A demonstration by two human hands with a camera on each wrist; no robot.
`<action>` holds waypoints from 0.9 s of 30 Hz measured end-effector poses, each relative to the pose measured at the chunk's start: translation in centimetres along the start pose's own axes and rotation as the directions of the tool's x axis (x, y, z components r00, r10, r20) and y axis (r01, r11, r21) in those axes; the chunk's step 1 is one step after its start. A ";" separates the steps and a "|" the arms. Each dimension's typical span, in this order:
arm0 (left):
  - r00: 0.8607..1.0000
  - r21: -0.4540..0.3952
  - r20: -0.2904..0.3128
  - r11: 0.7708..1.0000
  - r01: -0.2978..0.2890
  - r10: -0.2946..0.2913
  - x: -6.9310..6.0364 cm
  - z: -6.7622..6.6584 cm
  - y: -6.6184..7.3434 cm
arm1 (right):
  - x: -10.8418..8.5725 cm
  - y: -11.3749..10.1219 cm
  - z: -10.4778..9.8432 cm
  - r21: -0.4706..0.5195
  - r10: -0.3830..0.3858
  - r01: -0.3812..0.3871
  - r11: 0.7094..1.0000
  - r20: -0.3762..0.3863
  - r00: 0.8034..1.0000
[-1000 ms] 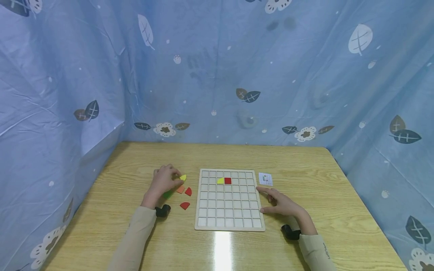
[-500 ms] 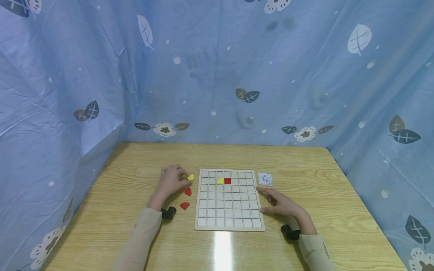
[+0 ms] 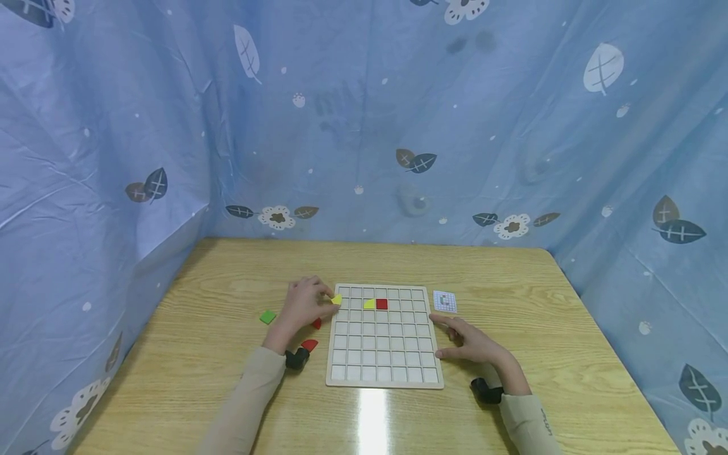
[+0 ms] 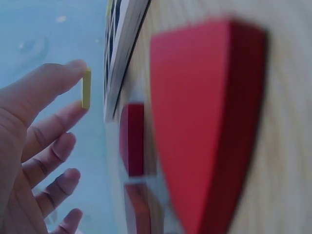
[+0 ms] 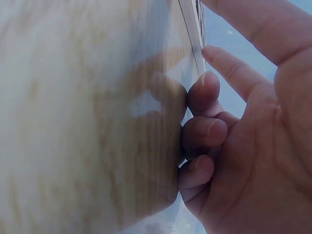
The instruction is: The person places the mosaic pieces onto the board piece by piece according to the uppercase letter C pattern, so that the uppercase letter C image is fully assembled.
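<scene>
Over a wooden table (image 3: 500,278) amid blue curtains (image 3: 352,136), the left hand (image 3: 306,303) pinches a yellow piece (image 3: 337,299), right hand (image 3: 473,342) half-spread.

Left of the pale wooden grid board (image 3: 384,342), the bare left hand (image 3: 306,304) partly covers a red quarter-round piece (image 3: 316,323). Right of the board, a white square card (image 3: 445,301) is printed too small to read.

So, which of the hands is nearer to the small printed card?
Right. The right hand is just short of the card, at the right edge of the board; the left hand is by the opposite edge.
</scene>
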State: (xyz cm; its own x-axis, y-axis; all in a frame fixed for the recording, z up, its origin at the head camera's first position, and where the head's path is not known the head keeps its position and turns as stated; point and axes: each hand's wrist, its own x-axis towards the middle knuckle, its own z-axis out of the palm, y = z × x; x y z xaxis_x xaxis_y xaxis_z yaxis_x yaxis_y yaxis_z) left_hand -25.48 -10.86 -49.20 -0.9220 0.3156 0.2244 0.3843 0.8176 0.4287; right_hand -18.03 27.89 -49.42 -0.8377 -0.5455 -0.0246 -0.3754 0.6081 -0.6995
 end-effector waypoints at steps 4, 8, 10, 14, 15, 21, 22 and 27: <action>1.000 0.007 0.015 1.000 -0.017 0.016 0.1 0.5 0.7 | 0.1 0.8 0.0 0.016 -0.011 0.011 1.000 0.003 1.000; 0.999 0.030 0.024 0.999 -0.039 0.038 0.4 0.9 1.4 | 0.1 1.0 0.0 0.028 -0.008 0.008 1.000 -0.001 1.000; 0.998 0.034 0.027 0.998 -0.049 0.048 0.6 1.1 1.8 | 0.0 1.0 0.0 0.027 -0.005 0.005 1.000 -0.001 1.000; 0.998 0.034 0.033 0.998 -0.060 0.058 0.9 1.5 2.6 | 0.1 1.0 0.0 0.026 0.002 -0.002 1.000 0.005 1.000; 0.998 0.035 0.037 0.998 -0.061 0.060 1.0 1.5 2.8 | 0.1 1.0 0.1 0.023 0.000 0.000 1.000 0.006 1.000; 0.994 0.043 0.051 0.995 -0.095 0.093 1.6 2.0 3.9 | -0.1 -0.4 0.0 0.019 -0.005 0.005 1.000 0.003 1.000; 0.994 0.042 0.054 0.994 -0.100 0.098 1.6 2.1 4.1 | -0.1 -0.9 -0.2 0.027 -0.004 0.004 1.000 0.005 1.000; 0.991 0.018 0.077 0.994 -0.110 0.109 2.1 2.6 5.1 | -0.3 -2.7 -0.9 0.052 0.001 -0.002 0.999 0.022 1.000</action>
State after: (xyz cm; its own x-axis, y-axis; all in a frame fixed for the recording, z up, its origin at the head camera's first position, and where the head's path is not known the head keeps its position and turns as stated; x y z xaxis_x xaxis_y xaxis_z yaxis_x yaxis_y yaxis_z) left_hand -25.60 -4.80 -48.84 -0.8757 0.4389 0.2013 0.4828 0.7865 0.3853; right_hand -17.09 26.91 -46.84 -0.8293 -0.5573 -0.0411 -0.3523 0.5785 -0.7357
